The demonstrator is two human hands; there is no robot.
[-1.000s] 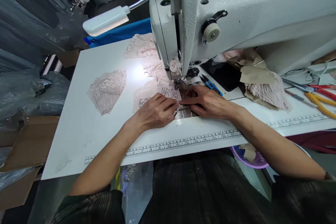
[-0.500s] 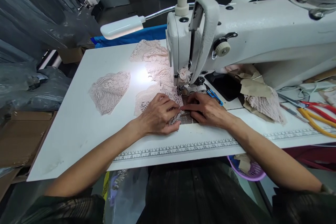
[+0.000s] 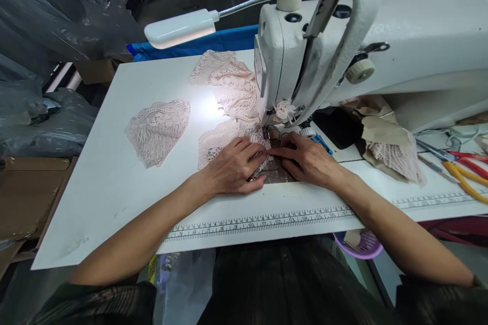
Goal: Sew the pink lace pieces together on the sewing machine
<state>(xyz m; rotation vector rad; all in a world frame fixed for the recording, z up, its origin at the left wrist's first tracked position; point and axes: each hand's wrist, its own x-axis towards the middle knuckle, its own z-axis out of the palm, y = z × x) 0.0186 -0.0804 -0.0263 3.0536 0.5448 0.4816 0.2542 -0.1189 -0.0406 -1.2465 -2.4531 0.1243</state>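
Observation:
A pale pink lace piece (image 3: 215,138) lies on the white table, its right edge by the presser foot (image 3: 272,133) of a white sewing machine (image 3: 280,56). My left hand (image 3: 237,166) rests on this lace with fingers curled, pinching its edge. From the other side, my right hand (image 3: 309,158) closes its fingertips on the same edge, close to the left fingertips. The exact bit between the fingers is partly hidden. Behind the needle area, more lace (image 3: 236,86) is bunched and joins the near piece.
A separate lace piece (image 3: 158,133) lies on the left. A lamp (image 3: 181,28) lights the table. To the right are blue snips (image 3: 323,144), a dark phone-like slab (image 3: 337,127), lace with brown paper (image 3: 394,150) and yellow-handled scissors (image 3: 463,183). A printed ruler (image 3: 263,223) runs along the front edge.
The view has shifted, so the machine appears larger and further right. Both hands keep nearly the same hold on the lace edge beside the presser foot.

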